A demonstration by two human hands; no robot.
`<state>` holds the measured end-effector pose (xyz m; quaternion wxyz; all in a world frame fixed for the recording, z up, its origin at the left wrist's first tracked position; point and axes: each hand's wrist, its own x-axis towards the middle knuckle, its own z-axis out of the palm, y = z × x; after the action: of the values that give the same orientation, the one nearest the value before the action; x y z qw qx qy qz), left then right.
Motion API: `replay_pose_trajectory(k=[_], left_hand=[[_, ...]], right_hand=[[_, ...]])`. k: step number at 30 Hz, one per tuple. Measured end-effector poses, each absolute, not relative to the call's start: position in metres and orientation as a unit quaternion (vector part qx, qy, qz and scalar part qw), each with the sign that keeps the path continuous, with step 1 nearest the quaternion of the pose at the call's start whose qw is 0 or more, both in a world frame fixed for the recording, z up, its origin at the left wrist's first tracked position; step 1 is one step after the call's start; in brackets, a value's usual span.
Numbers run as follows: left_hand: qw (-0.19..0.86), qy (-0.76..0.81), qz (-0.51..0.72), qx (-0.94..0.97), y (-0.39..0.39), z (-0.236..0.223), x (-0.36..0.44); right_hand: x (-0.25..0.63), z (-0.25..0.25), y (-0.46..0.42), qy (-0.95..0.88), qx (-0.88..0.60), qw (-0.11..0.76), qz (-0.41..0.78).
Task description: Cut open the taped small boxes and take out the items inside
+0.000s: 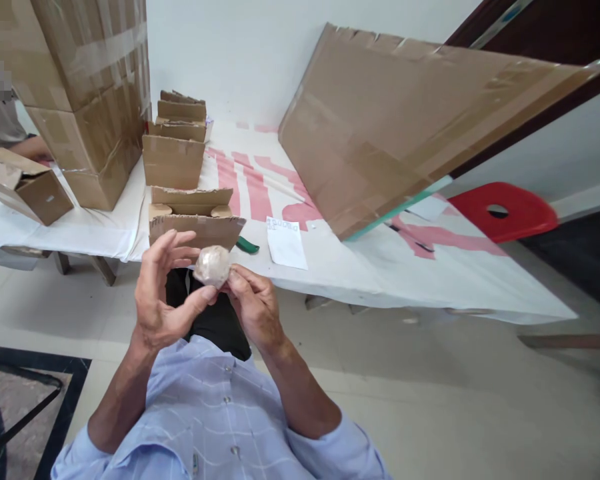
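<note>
A pale, shiny ball-like thing (213, 266), which looks wrapped in clear film, is up in front of my chest. My right hand (256, 303) pinches its lower right side between thumb and fingers. On the other side my left hand (163, 293) has its fingers stretched out and apart, with the thumb tip close under the ball; whether it touches is hard to tell. Just behind the hands stands an open cardboard box (195, 227) at the table edge. A green curved object (247, 245) lies to the right of that box.
Several open boxes (173, 160) line the white-covered table (380, 273). Taped cartons (90, 133) are stacked at left, near another person's arm (33, 148). A large cardboard sheet (405, 120) leans at right. A marked paper (286, 245) and a red stool (520, 217) are also there.
</note>
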<state>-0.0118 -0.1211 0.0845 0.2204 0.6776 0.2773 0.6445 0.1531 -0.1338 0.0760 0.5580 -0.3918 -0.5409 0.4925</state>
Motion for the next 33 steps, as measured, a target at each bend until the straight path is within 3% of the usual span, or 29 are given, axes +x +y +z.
replay_pose_trajectory(k=[4, 10, 16, 23, 26, 33], left_hand=[[0.299, 0.304, 0.591, 0.685, -0.116, 0.086, -0.010], [0.249, 0.347, 0.606, 0.671, -0.097, 0.059, 0.010], [0.286, 0.423, 0.492, 0.705, -0.081, 0.037, 0.006], [0.319, 0.456, 0.451, 0.698, -0.075, 0.030, -0.002], [0.292, 0.457, 0.474, 0.694, -0.073, 0.030, -0.010], [0.172, 0.341, 0.520, 0.764, -0.090, 0.076, -0.016]], right_hand=[[0.152, 0.074, -0.132, -0.557, -0.415, 0.552, 0.461], [0.146, 0.045, -0.119, -0.514, -0.402, 0.551, 0.521], [0.154, 0.015, -0.110, -0.514, -0.398, 0.523, 0.552], [0.265, -0.009, -0.058, -0.452, -0.569, 0.609, 0.317], [0.337, -0.012, -0.020, -0.399, -0.689, 0.570, 0.205], [0.428, -0.035, 0.046, -0.339, -0.770, 0.525, 0.129]])
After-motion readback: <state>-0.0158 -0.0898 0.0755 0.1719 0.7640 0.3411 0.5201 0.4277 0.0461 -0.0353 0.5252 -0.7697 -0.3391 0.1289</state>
